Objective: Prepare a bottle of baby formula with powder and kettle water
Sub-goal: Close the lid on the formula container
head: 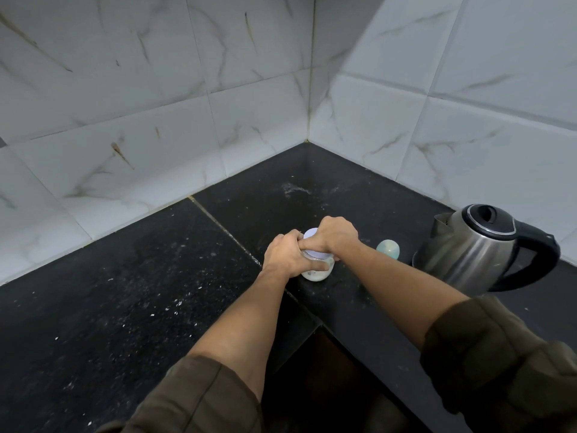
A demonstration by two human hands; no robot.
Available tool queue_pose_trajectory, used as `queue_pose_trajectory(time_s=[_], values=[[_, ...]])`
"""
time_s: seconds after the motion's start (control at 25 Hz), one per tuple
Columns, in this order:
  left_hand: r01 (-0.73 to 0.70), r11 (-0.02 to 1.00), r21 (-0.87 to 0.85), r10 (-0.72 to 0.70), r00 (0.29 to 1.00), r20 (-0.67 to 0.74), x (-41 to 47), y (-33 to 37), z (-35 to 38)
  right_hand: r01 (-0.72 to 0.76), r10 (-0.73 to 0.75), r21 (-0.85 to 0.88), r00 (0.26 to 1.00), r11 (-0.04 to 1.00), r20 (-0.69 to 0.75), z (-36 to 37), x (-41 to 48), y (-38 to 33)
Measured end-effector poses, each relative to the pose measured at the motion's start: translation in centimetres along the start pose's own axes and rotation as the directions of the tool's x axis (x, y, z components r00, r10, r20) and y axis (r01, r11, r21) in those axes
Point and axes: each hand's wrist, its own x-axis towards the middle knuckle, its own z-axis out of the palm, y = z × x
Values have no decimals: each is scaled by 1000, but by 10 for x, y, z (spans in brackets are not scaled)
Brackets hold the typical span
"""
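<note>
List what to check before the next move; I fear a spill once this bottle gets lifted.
1. Bottle upright on the counter, milky liquid inside: ok.
2. Left hand grips the bottle's body: ok.
3. Right hand grips the screw top: ok.
4. Screw top fully tight: cannot tell.
5. Kettle apart from the bottle, lid down: ok.
6. Green cap on the bottle: not ok, it sits on the counter beside the kettle.
</note>
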Motion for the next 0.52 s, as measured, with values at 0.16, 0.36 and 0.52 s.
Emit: queue_pose_trajectory(time_s=[0.16, 0.36, 0.52], values=[[-97, 995, 24, 96, 995, 18, 13, 30, -7, 6, -7, -8, 992, 1000, -125, -34, 10, 25], [-152, 985, 78, 155, 987, -41, 35, 64, -12, -107, 101, -21, 975, 994, -197, -76, 32, 82], [-166, 977, 132, 176, 982, -69, 49, 79, -2, -175, 170, -21, 972, 984, -162, -74, 46, 116]])
